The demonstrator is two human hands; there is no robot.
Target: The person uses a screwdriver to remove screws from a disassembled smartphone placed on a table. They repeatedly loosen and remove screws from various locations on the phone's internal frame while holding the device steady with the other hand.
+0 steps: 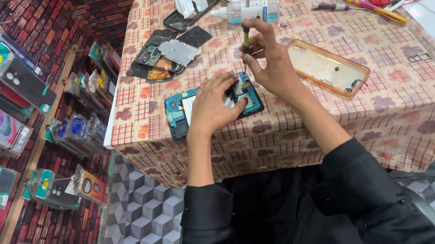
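At frame centre, the right hand (273, 65) grips a screwdriver (245, 41) upright, tip down on the opened phone (178, 114). The left hand (214, 105) lies flat, pressing that phone onto the checked surface (388, 87). An orange case (329, 67) lies just right.

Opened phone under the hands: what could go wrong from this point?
The opened phone lies close to the table's front edge; pressure from the left hand might push it off. The screwdriver in the right hand could slip onto the exposed board. Small loose parts near the dropper bottle may get lost on the patterned cloth.
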